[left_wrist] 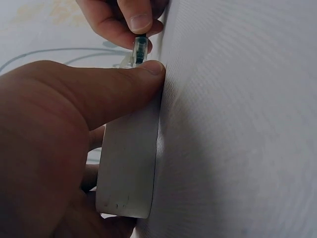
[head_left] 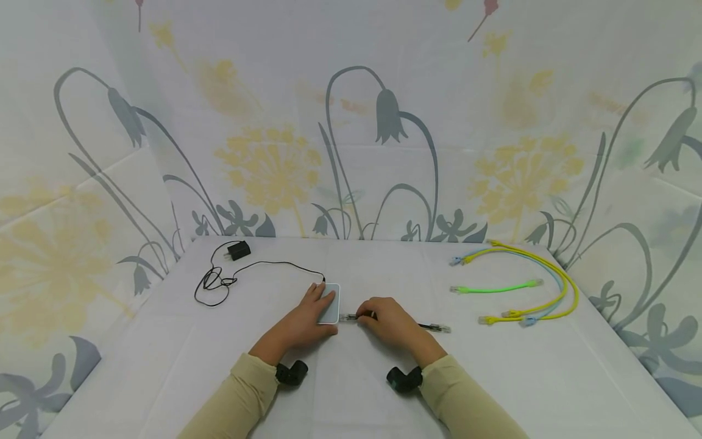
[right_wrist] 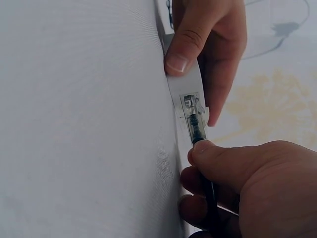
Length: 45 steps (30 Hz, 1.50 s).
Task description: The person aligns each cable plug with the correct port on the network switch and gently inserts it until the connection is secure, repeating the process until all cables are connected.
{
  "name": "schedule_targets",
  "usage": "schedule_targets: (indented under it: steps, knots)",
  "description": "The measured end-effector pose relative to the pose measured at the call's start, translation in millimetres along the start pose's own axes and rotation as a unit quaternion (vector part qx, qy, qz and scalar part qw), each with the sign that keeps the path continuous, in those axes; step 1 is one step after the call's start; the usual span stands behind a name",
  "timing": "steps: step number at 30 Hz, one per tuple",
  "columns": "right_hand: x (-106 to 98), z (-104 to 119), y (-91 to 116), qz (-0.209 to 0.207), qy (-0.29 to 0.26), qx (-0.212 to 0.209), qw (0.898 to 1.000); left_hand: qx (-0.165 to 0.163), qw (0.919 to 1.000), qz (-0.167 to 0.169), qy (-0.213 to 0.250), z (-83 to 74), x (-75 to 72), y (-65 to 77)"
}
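Note:
A small white box with a grey top (head_left: 330, 308), like a mini router, lies on the table. My left hand (head_left: 303, 318) grips it, thumb along the near side and fingers over the top. To its right, my right hand (head_left: 390, 323) pinches a short black network cable just behind its clear plug (head_left: 348, 317). In the right wrist view that plug (right_wrist: 194, 121) points into the opening in the box's side wall (right_wrist: 182, 85), its tip right at the port. The cable's other clear plug (head_left: 440, 328) lies on the table beyond my right wrist.
A thin black cord (head_left: 274, 263) runs from the box's back edge to a black power adapter (head_left: 239, 250) at the back left. To the right lie a short green network cable (head_left: 496, 289) and longer yellow cables (head_left: 573, 292) with a light blue cable (head_left: 560, 277).

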State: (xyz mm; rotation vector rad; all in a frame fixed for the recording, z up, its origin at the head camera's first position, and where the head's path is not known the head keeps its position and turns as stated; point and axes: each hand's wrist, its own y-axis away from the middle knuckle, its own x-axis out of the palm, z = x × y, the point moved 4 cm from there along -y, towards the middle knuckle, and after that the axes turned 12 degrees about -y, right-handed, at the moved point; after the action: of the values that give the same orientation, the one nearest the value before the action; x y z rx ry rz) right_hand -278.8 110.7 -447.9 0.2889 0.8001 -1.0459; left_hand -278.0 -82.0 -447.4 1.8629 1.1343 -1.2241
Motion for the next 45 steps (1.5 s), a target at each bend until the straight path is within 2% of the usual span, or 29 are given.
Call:
schedule_targets:
  steps: [10, 28, 45]
  knots:
    - [1, 1, -2, -0.006, 0.011, -0.005, 1.000, -0.005, 1.0000, -0.002, 0.002, 0.5, 1.9, -1.3]
    - [1, 2, -7, -0.014, -0.011, 0.021, 1.000, -0.008, 0.9999, 0.002, 0.008, -1.0, -0.8, -0.8]
    - [3, 1, -11, -0.020, -0.013, 0.015, 1.000, -0.001, 1.0000, -0.005, 0.005, 0.1, 1.5, -2.0]
